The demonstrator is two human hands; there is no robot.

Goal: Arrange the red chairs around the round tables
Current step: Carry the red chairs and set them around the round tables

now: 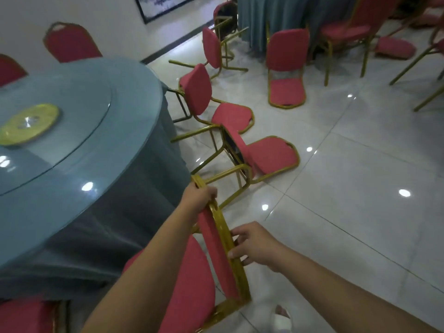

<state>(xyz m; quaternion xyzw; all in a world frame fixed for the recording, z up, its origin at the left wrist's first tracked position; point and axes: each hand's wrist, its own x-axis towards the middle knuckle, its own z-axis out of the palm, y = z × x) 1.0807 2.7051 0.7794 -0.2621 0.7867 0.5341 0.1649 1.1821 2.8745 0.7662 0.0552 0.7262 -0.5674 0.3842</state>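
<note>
Gripping entry, nearest item: red chair point(192, 280), gold metal frame, seat toward the round table point(72, 150), backrest upright and seen edge-on between the two hands.

Left hand point(200, 197): clenched around the top curve of the chair's backrest frame, forearm reaching in from the lower left.

Right hand point(252, 243): fingers point(236, 254) curled over the outer gold edge of the backrest, lower down the frame than the left hand; grasping the same chair.

Round table: directly left of both hands, covered in a blue-grey cloth point(134, 212) hanging to the floor; glass turntable point(60, 131) on top, yellow-green disc point(28, 123) at its middle.

Tipped chair point(259, 157): just beyond the left hand, lying on its back on the floor, legs pointing toward the table.

Second tipped chair point(211, 102): farther beyond the first, also overturned beside the table's skirt.

Third tipped chair point(213, 48): farther still, on its side.

Fourth tipped chair point(286, 68): well beyond the right hand, backrest flat on the tiles, seat raised.

Upright chairs point(72, 44): across the table from the hands, backrests showing above its far edge.

Another chair seat point(24, 316): below and left of the left forearm, at the table's near side.

Second skirted table point(276, 18): far ahead, more red chairs around it.

Floor point(360, 188): glossy pale tiles, light spots reflected.
</note>
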